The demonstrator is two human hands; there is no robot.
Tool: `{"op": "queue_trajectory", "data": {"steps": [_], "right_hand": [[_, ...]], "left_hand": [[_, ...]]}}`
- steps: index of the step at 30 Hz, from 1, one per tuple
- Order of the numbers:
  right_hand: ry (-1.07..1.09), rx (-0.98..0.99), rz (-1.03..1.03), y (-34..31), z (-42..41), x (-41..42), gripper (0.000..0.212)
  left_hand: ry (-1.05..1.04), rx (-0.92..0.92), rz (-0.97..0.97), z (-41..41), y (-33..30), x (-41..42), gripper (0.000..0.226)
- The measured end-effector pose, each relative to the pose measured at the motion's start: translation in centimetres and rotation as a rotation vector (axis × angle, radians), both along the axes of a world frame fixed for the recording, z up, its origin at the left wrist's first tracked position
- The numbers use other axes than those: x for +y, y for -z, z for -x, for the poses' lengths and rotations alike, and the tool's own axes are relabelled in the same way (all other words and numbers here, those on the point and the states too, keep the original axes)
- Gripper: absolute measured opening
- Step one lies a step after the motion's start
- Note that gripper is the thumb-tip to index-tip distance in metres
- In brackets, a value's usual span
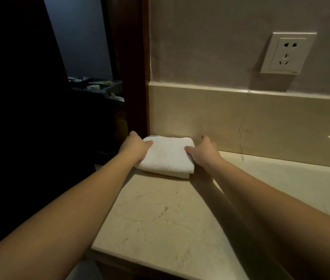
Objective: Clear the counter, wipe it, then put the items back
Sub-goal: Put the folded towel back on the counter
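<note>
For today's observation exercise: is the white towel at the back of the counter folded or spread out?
Folded. The white towel forms a compact, thick rectangle with stacked layers at its front edge, held between the left hand and right hand.

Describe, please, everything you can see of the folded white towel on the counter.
The folded white towel looks like thick terry cloth, folded into a squarish stack of layers. It lies flat in the beige stone counter's far corner by the backsplash. The left hand grips its left edge, the right hand its right, thumbs on top.
</note>
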State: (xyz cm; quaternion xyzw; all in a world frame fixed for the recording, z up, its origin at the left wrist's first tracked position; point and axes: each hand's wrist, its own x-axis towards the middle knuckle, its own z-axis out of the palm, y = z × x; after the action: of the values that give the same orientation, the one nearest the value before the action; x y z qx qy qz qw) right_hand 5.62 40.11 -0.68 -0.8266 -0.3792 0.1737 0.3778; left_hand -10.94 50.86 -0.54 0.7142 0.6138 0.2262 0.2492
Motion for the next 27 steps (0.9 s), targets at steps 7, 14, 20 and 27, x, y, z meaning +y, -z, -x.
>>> {"op": "queue_trajectory", "data": {"steps": [7,14,20,27], "right_hand": [[-0.476,-0.418,0.026,0.1,0.6,-2.9,0.059],[-0.488,-0.523,0.148,0.7,1.5,-2.8,0.059],[-0.444,-0.610,0.160,1.5,1.9,-2.0,0.053],[-0.463,-0.628,0.224,1.6,1.7,-2.3,0.060]], "left_hand": [[0.266,0.182,-0.437,1.0,3.9,-0.7,0.048],[0.310,0.288,-0.322,0.4,5.5,0.3,0.067],[0.285,0.281,-0.311,0.3,5.6,0.9,0.072],[0.295,0.338,-0.293,0.5,4.2,-0.6,0.058]]}}
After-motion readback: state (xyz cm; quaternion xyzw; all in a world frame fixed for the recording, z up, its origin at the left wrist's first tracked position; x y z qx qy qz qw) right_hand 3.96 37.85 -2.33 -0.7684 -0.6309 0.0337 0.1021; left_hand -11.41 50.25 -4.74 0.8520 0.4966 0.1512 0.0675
